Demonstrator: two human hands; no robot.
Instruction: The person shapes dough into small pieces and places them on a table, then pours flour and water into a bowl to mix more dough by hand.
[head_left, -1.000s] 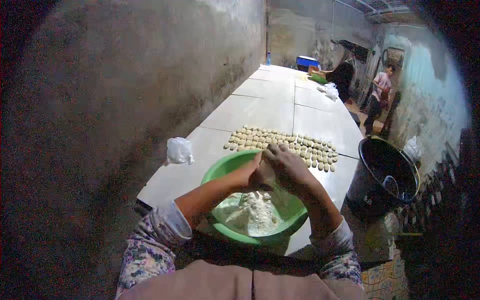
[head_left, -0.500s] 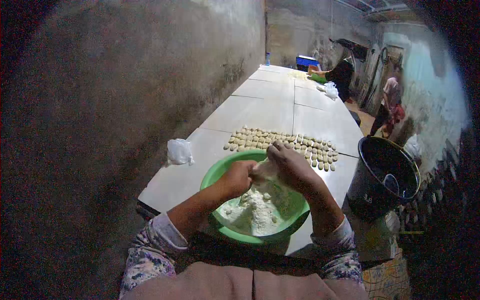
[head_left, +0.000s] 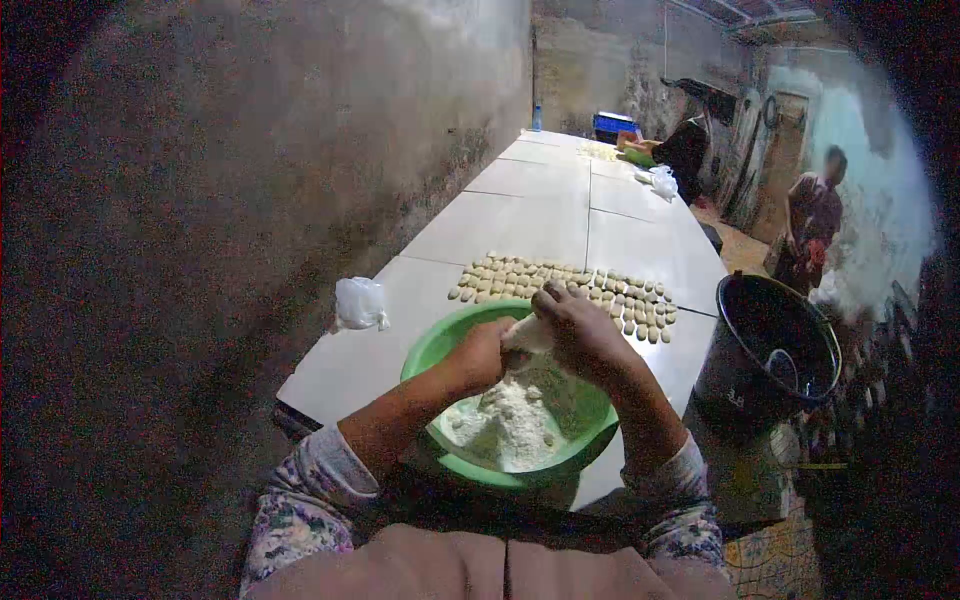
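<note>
Both my hands meet over the far half of a green basin [head_left: 412,368]. My left hand [head_left: 483,355] is closed around one end of a pale, soft lump of dough [head_left: 528,334]. Bent over its other side, my right hand [head_left: 580,325] grips the same dough, and the fingers partly hide it. Beneath them, white flour [head_left: 515,425] is heaped in the basin, with a few small lumps in it. Just beyond the rim, rows of small oval dough pieces [head_left: 520,275] lie on the white tiled table [head_left: 540,215].
A white plastic bag [head_left: 360,303] sits at the table's left edge by the wall. To the right stands a large black bucket [head_left: 755,370]. Farther off are another plastic bag [head_left: 662,182], a blue crate [head_left: 614,126], a person in dark clothing [head_left: 685,155] and a person standing [head_left: 815,215].
My hands stay over the basin, with the dough shifted slightly between them. The person standing at the right has come nearer and turned.
</note>
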